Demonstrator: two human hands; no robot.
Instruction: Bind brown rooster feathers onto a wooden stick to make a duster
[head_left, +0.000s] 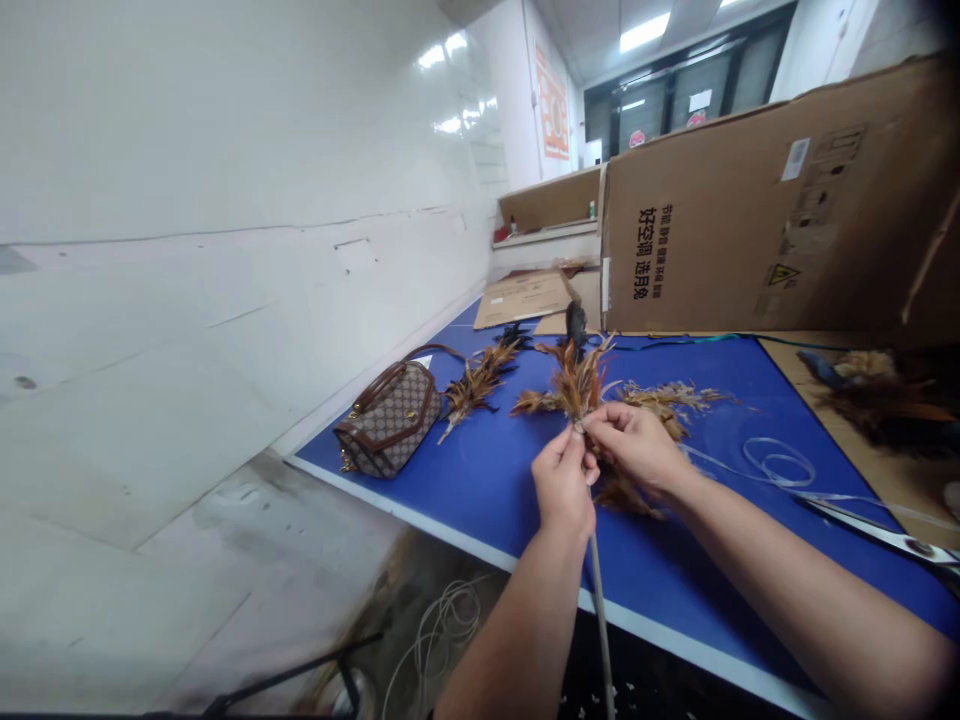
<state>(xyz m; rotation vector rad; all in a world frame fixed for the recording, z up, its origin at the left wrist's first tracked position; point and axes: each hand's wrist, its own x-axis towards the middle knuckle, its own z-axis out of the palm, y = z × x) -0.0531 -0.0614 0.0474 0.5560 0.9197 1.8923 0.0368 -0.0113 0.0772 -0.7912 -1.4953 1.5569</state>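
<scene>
Both hands meet at the lower end of a brown feather bunch (579, 380) above the blue table. My left hand (564, 482) is closed around the stick (598, 590), a thin pale rod that runs down past the table edge. Against the base of the feathers, my right hand (634, 440) pinches with thumb and fingers; what lies between them is too small to make out, perhaps hidden by the fingertips. More loose feathers (664, 403) lie behind and under the right hand. To the left rests another feather bunch (480, 385) with dark tips.
A patterned handbag (394, 418) stands at the table's left. Clear plastic string (780, 465) curls on the right near scissors (877, 525). A large cardboard box (697, 220) rises behind, and dark feathers (885, 390) lie at far right. The blue table (480, 510) adjoins a white wall.
</scene>
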